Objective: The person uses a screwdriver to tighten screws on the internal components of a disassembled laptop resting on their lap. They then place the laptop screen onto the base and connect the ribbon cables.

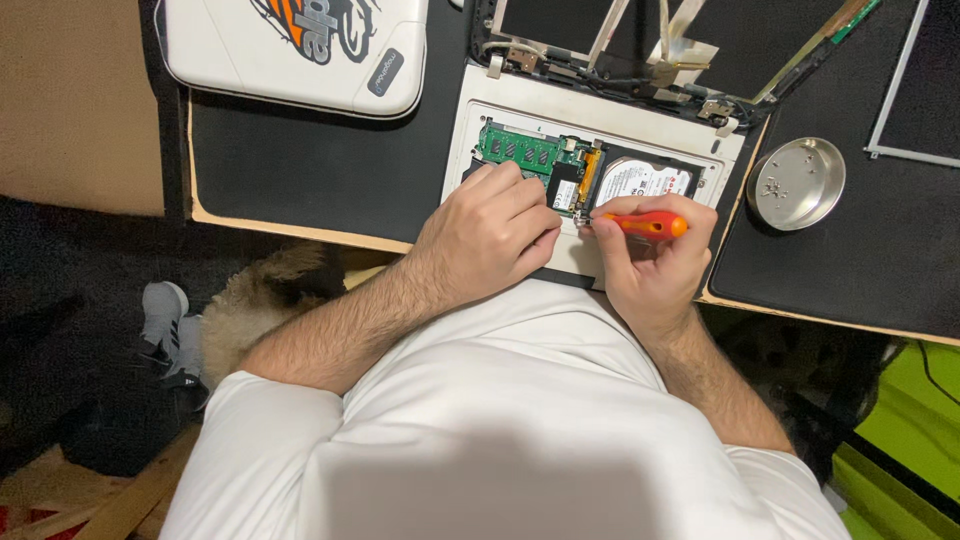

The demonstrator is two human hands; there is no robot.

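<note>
- Your right hand (655, 262) is closed around a small screwdriver (645, 225) with a red and orange handle, near the front edge of the desk (300, 190); the tip points left at a spot beside the green circuit board.
- Your left hand (487, 238) lies curled, knuckles up, on the opened white laptop (590, 105), fingertips at the board. Whether it grips anything, you cannot tell.
- The bottom cover looks already off: the green memory board (520, 150) and the silver hard drive (645, 180) lie bare and seated in their bays, so I judge the strip-down partly done, with those parts yet to come out.
- Toward the right edge, a round metal dish (798, 183) holds several small screws.
- At the far edge lie a loosened screen frame (700, 40) and a second white laptop (300, 50).
</note>
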